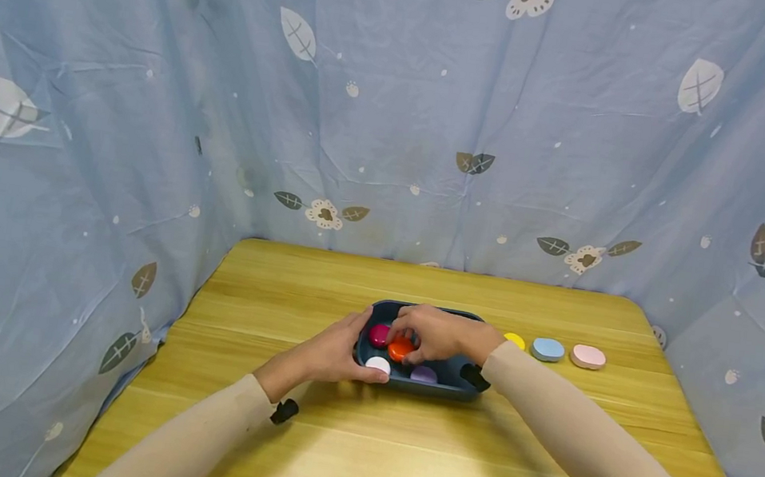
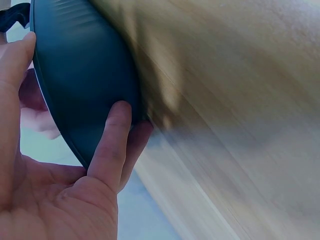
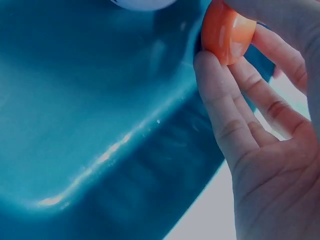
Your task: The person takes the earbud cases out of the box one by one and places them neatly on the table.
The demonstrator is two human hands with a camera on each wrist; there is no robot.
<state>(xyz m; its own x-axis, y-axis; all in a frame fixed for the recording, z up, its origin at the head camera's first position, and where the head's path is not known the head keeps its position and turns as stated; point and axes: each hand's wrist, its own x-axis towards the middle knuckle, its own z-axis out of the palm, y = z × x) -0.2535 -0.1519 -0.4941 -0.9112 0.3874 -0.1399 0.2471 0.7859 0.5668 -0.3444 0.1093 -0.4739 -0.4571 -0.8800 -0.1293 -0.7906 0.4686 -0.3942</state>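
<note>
My left hand (image 1: 336, 349) grips the left end of a dark blue tray (image 1: 449, 392), its thumb along the near side. In the left wrist view, fingers (image 2: 112, 145) press the tray's outer wall. Over the tray's inside, my right hand (image 1: 438, 333) pinches a small glossy orange rounded case (image 3: 227, 32) between thumb and fingers. Beside it in the tray lie a magenta piece (image 1: 379, 336), a white piece (image 1: 378, 364) at the near left corner and a purple piece (image 1: 423, 374) by the near wall. My right hand and wrist cover part of the tray.
To the right of the tray, a yellow piece (image 1: 514, 340), partly behind the right forearm, a light blue oval case (image 1: 547, 350) and a pink oval case (image 1: 588, 357) lie in a row on the wooden table (image 1: 410, 468). Patterned blue curtains (image 1: 399, 112) surround the table.
</note>
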